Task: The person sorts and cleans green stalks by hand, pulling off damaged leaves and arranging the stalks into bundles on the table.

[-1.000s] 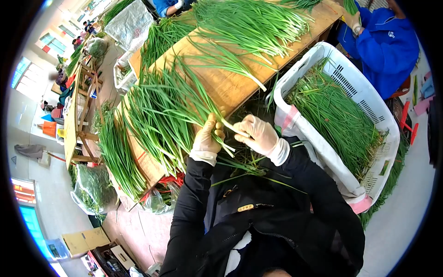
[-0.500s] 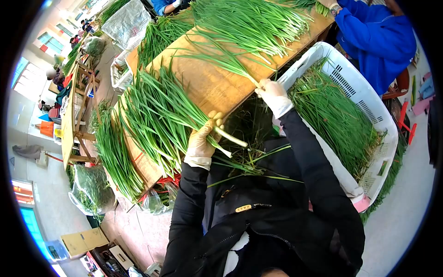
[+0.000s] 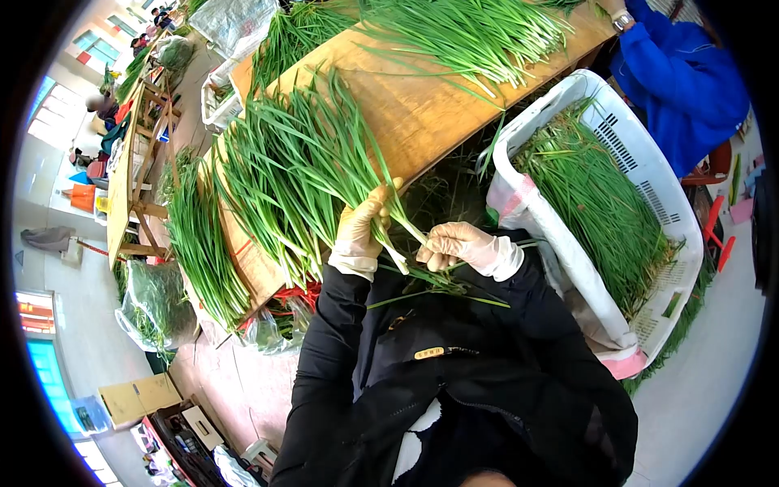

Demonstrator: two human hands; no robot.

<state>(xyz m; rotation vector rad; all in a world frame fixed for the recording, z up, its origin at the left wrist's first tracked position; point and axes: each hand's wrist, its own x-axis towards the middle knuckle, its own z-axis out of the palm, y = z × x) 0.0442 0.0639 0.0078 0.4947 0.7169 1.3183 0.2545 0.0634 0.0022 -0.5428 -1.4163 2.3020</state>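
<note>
Your hands (image 3: 406, 231) hold long green stalks (image 3: 357, 174) with pale ends, leaves spread over the wooden bench (image 3: 398, 114).

Long tan wooden table (image 3: 398, 114): flat, smooth-looking, with visible grain and a soft sheen. Large white slotted plastic basket (image 3: 600, 307): smooth, faintly glossy walls, pink-and-white checked cloth (image 3: 519, 199) over the near rim, fabric matt and creased. Thin off-white gloves, left (image 3: 383, 203) and right (image 3: 430, 247), wrinkled with a slight shine; black cloth jacket sleeves (image 3: 322, 349) matt, softly folded.
</note>
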